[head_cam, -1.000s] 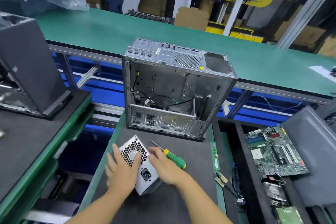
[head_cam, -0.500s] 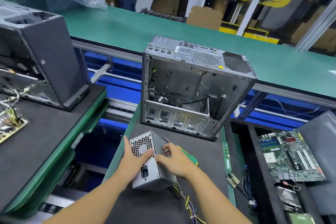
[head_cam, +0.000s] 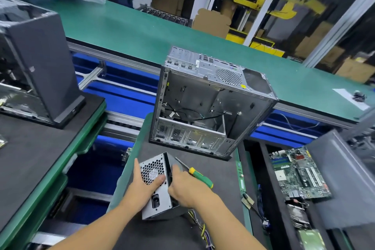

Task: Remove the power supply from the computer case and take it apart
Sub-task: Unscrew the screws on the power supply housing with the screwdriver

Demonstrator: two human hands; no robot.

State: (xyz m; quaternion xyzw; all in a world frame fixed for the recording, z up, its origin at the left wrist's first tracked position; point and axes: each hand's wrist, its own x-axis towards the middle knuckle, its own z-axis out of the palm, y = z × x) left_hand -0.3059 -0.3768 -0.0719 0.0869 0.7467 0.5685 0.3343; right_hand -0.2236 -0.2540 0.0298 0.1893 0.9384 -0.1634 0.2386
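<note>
Left hand (head_cam: pixel 144 186): grips the left side of the power supply (head_cam: pixel 164 207), thumb laid across the fan grille (head_cam: pixel 151 168).
Right hand (head_cam: pixel 184 186): fingers curled over the unit's upper right edge, holding it.
Power supply: out of the case, tilted on the dark surface (head_cam: pixel 223 193) between both hands, fan face and mains socket toward the camera.
Wire bundle (head_cam: pixel 199 223): trails from under the unit toward the near edge.
Screwdriver (head_cam: pixel 201 178): green and yellow handle, lying just beyond the right hand.
Computer case (head_cam: pixel 203 105): stands open beyond the unit, apart from it, loose black cables inside.
Motherboard (head_cam: pixel 298 172): in a bin at the right.
Second case (head_cam: pixel 42 67): dark, on the left surface.
</note>
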